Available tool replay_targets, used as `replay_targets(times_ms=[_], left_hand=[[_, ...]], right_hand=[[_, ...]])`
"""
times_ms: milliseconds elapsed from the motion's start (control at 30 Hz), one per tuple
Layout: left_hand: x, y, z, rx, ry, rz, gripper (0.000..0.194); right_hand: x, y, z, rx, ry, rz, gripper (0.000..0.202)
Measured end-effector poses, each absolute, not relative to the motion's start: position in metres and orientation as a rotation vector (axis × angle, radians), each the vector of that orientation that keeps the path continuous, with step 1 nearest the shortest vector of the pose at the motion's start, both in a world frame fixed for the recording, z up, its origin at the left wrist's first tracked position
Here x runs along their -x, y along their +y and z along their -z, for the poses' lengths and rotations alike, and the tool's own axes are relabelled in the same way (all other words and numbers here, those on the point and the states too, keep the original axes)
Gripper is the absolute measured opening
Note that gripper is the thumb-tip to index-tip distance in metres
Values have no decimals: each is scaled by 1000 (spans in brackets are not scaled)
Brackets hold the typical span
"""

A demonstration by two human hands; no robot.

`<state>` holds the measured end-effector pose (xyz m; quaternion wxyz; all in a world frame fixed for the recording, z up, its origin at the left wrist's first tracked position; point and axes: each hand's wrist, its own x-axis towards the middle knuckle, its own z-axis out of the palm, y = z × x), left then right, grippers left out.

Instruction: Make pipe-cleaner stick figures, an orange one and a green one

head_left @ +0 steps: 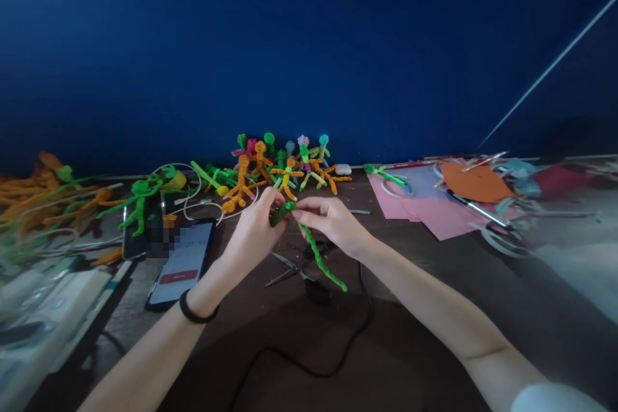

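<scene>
Between my two hands is a green pipe cleaner [318, 257], its twisted tail hanging down to the right over the table. My left hand [255, 222] is closed on the bunched green end, with a black band round the wrist. Thumb and fingers of my right hand [328, 219] pinch the same piece from the other side, close to the left fingertips. Open scissors [284, 269] lie on the table just beneath the hands. Behind them stand several small pipe cleaner figures [241, 183] in orange, green, pink and blue.
A phone [178, 270] lies left of my left forearm. Orange and green pipe cleaners [48, 196] pile up at far left. Pink paper sheets [447, 222] and an orange sheet [476, 181] spread on the right. A black cable [333, 370] crosses the front; a blue wall [309, 45] rises behind.
</scene>
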<state>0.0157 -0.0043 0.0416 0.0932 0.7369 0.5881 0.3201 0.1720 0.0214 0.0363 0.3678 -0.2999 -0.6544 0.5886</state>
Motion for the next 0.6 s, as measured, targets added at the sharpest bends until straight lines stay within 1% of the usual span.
replay_targets(times_ms=[200,333,500,600], left_hand=[[-13,-1,-38,-2479,1622,-926,13],[-13,0,-32,-2689,1497,-871,22],[-13,-3,-30,-2858,1576,-859,27],[-13,-3,-31,-2940,1609,-845,29]], right_hand=[[-173,24,-31,757,-1615,-1539,22],[-172,24,-29,642,-1524,-1763,16],[-172,23,-34,561,-1306,-2040,11],[-174,22,-37,550,-1278,-2106,11]])
